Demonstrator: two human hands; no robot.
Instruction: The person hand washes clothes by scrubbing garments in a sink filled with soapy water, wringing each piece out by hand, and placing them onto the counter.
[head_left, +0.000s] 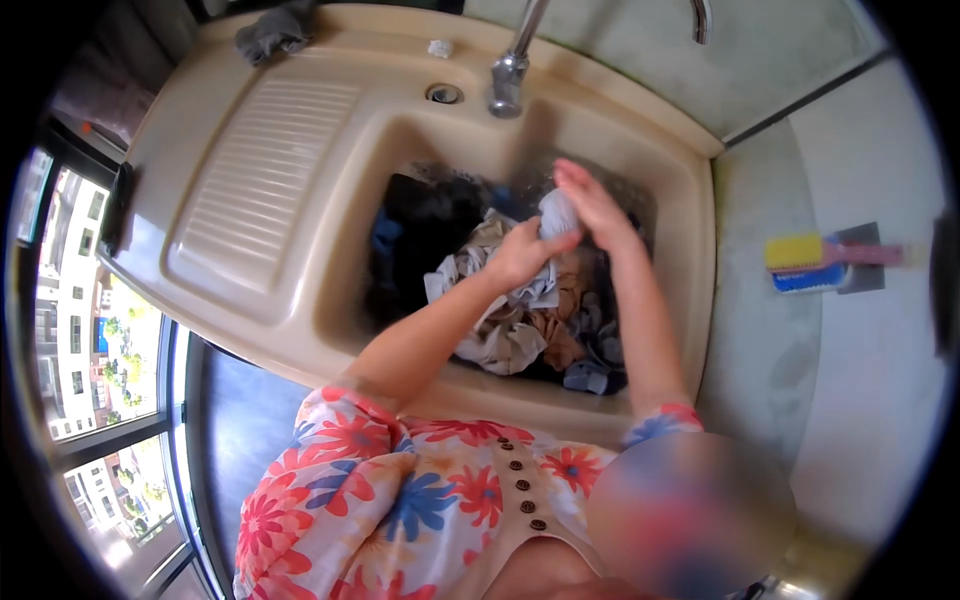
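My left hand (527,252) is closed round a bunched light grey cloth (560,214), which pokes up past the thumb. Right beside that cloth, my right hand (595,205) is held flat with its fingers stretched out and its palm side turned toward it. Both hands are over the basin of a beige sink (340,285). Beneath them lies a heap of wet laundry: cream and white cloths (500,335), a brown cloth (566,345), grey pieces (590,376) and dark clothes (430,215) in dark water at the left.
A chrome faucet (507,85) hangs over the basin's back edge. At the left is a ribbed drainboard (265,185), with a dark grey cloth (275,32) at its far corner. A yellow-and-blue brush (805,262) is mounted on the right wall. A window (95,320) is at the left.
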